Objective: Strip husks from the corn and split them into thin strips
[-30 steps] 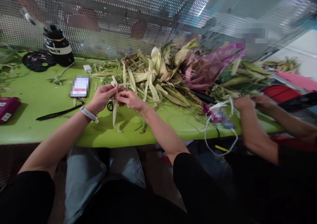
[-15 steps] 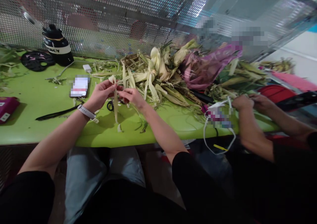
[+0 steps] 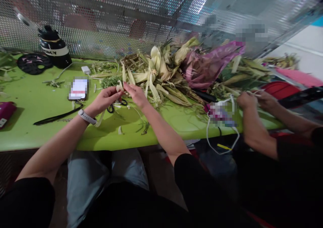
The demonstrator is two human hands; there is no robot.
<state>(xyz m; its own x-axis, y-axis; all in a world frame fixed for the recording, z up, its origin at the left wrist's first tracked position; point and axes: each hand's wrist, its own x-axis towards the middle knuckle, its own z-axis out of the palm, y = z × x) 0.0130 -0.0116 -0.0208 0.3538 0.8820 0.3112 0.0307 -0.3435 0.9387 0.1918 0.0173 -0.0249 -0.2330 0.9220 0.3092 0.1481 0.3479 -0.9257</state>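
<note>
My left hand (image 3: 109,98), a pale band on its wrist, pinches a curled piece of corn husk (image 3: 119,86) between thumb and fingers. Opposite it, my right hand (image 3: 137,95) holds its fingers close together against the husk's other side; the fingertips partly hide the piece. A narrow strip of husk (image 3: 101,119) hangs below the left wrist. Under the hands lie black-handled scissors (image 3: 110,108), partly covered. Just behind is a heap of dry corn husks (image 3: 151,76), and a tuft of green shreds (image 3: 111,81) sits beside it.
A phone (image 3: 78,88), a black strap (image 3: 58,116), a dark bottle (image 3: 54,49) and a white charger plug (image 3: 86,69) are on the green table (image 3: 58,135). A pink plastic bag (image 3: 202,68) rests on the husks. At right, a co-worker's hands (image 3: 248,101) work near a white cord.
The long strip that hung from my hands is now out from between them, and a strip shows by my left wrist. My right hand has shifted slightly, its fingers straighter. The view moved slightly.
</note>
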